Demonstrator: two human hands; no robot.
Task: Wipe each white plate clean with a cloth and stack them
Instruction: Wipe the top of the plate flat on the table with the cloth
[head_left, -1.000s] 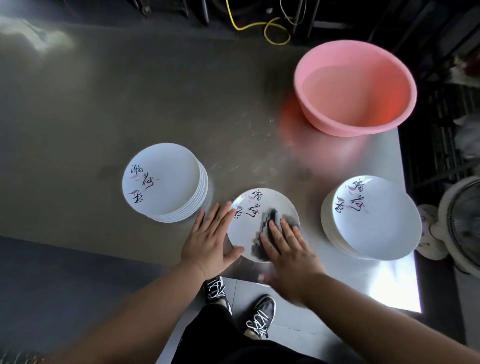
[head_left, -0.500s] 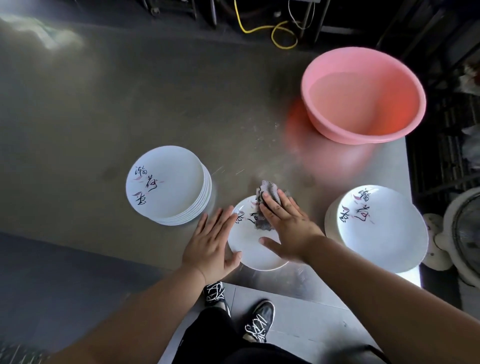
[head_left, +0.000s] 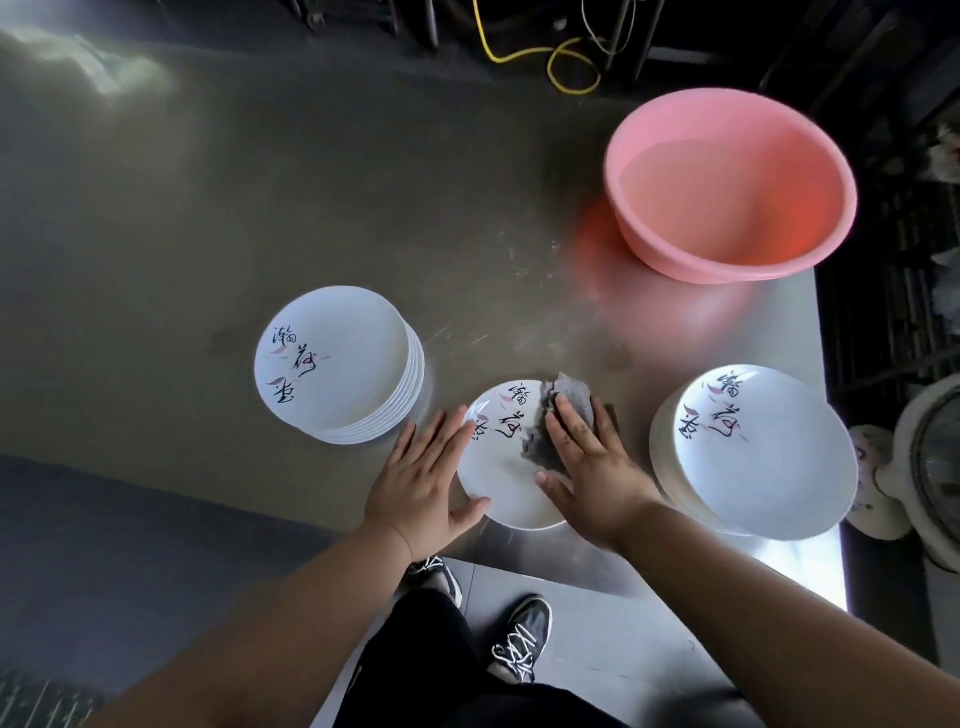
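Table (head_left: 260, 208) wide and bare beyond, near edge at the hands | basin (head_left: 727, 182) far right | stacks (head_left: 337, 364) (head_left: 763, 452) flank plate (head_left: 493, 467) | left hand (head_left: 421, 483) spread flat, bracing its rim | right hand (head_left: 592, 467) flat, pressing cloth (head_left: 561, 410) onto plate

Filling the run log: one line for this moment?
step: wiping | right hand: presses grey cloth on single white plate | left hand: steadies rim

dim overall, with glare on the steel table (head_left: 800, 566) near its right corner. edges bow, possibly from the wide lens.
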